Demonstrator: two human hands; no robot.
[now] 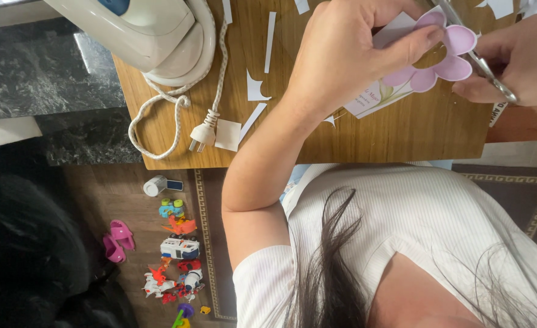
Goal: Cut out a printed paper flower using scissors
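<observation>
Paper flower (447,58), pale purple, hole cut at centre, held above tabletop (402,130) near its far edge. Left hand (353,51): grip closed, thumb and fingers pinching petal, steadying sheet for blades. Right hand (517,61): grip closed on scissors (484,64), blades at petal edge. Paper scraps (253,91) scattered left; iron (141,33) with plug (201,135) crowds left corner. Open room between.

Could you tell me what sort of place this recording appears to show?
Probably a room in a home: a clothes iron rests on the wooden table, small toys lie on the floor, and a patterned rug lies beside them.
</observation>
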